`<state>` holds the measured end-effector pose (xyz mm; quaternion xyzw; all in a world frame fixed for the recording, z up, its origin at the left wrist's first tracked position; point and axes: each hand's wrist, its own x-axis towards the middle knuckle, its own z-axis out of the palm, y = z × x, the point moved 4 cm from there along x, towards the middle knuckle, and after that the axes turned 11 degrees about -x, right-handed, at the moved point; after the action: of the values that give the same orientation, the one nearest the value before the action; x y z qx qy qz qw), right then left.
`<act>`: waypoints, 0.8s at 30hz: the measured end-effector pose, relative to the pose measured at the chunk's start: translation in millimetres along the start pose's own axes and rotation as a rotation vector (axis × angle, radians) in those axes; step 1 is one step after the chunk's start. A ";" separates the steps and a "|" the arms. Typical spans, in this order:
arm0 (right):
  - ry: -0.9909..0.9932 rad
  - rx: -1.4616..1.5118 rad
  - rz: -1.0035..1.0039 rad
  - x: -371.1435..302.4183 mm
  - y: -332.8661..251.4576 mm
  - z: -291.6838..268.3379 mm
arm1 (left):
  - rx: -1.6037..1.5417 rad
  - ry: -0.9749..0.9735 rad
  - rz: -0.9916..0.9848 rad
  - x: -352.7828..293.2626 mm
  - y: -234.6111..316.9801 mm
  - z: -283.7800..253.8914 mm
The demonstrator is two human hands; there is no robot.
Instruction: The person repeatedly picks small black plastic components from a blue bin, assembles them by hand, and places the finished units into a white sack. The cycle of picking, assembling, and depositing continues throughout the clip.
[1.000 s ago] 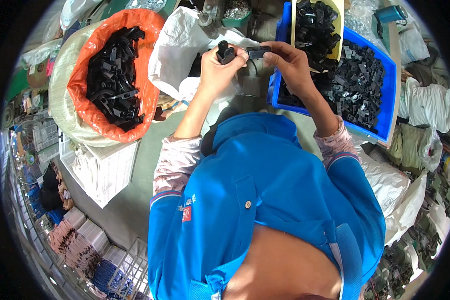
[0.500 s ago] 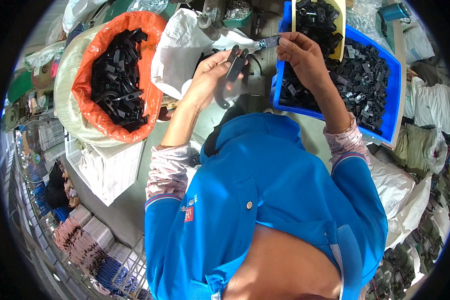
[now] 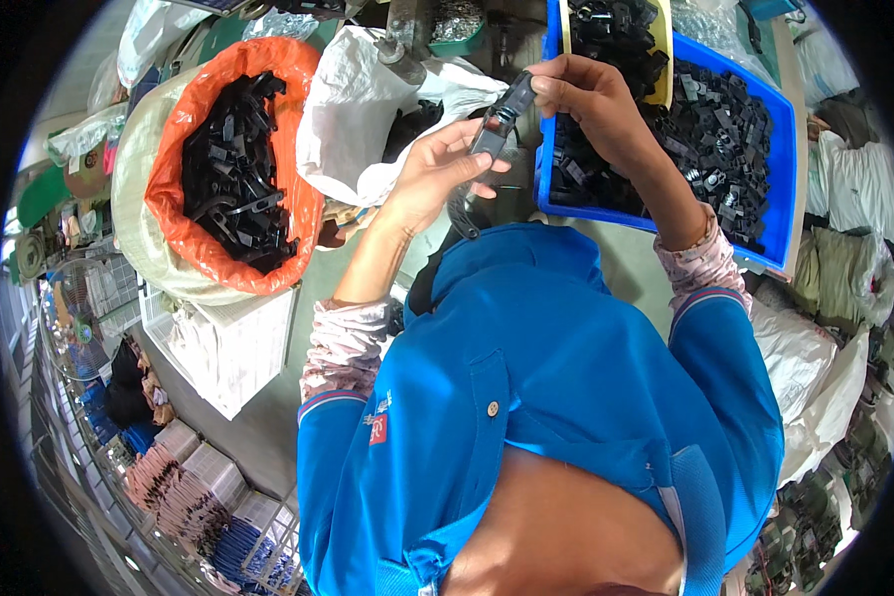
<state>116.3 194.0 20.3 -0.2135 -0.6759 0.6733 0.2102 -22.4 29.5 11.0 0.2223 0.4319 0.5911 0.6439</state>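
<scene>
Left hand is gripping curved black part, right hand is pinching small black piece at its far end, likely mating them, next move needing alignment.

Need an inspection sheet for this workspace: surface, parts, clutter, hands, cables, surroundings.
Surface: work surface mostly hidden by bags and containers.
Parts: curved black part and small black part, meeting end to end; whether fully seated, cannot tell.
Clutter: orange liner full of black parts at left; white bag beside it; blue bin of small dark parts at right, yellow tray at its upper left.
Hands: left hand holds the curved part; right hand pinches the small part between its fingers.
Cables: nothing seen for certain.
Surroundings: white crate below the orange liner; white sacks along the right.
</scene>
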 end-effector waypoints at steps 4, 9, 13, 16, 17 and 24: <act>-0.013 -0.089 -0.001 -2.8 -2.4 -0.4 | -0.002 -0.024 0.000 3.6 -1.9 3.1; -0.024 -0.168 -0.016 -4.7 -2.2 -1.5 | 0.025 -0.051 -0.005 8.3 -4.5 7.6; -0.017 -0.127 0.017 -9.3 0.1 -3.9 | 0.025 -0.053 -0.022 10.7 -4.8 9.2; 0.007 -0.174 -0.019 -12.0 2.4 -2.8 | 0.025 -0.066 -0.028 14.3 -5.1 10.3; 0.005 -0.152 -0.012 -12.0 3.2 -2.5 | 0.023 -0.073 -0.031 15.7 -4.9 11.9; 0.013 -0.196 0.013 -21.3 7.3 5.1 | 0.145 -0.056 0.069 31.4 -4.2 20.7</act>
<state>130.9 177.7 13.1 -0.2419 -0.7356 0.6041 0.1885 -5.3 63.2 9.4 0.2994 0.4476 0.5737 0.6171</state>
